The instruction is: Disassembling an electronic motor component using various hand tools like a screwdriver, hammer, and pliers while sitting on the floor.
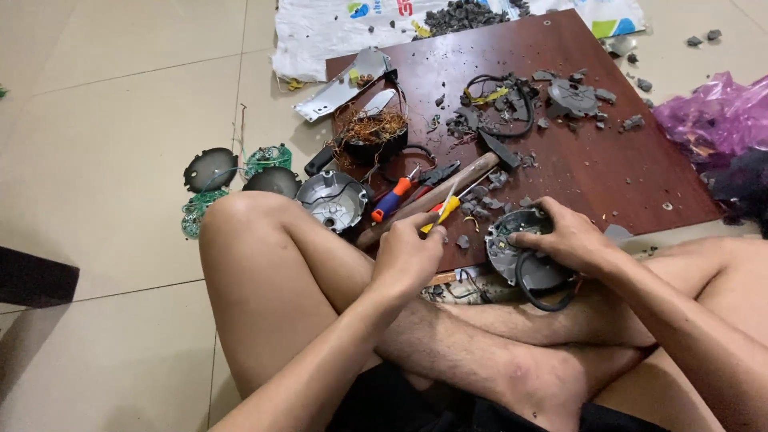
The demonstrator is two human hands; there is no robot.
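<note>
Copper wire tangle fills black cup (370,148); left fingers (416,226) clamp yellow screwdriver (442,213), right fingers (534,238) clamp grey housing (512,252).

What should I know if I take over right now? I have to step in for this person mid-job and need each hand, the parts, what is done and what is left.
Left hand: closed on a yellow-handled screwdriver, tip hidden.
Right hand: steadies a round grey motor housing at the near edge of the brown board; a black cable loops under it.
Done: broken grey plastic pieces and a copper wire bundle lie on the board; an opened metal cover rests by the left knee.
Left: the held housing looks still assembled.
Hammer and pliers are within reach.
</note>
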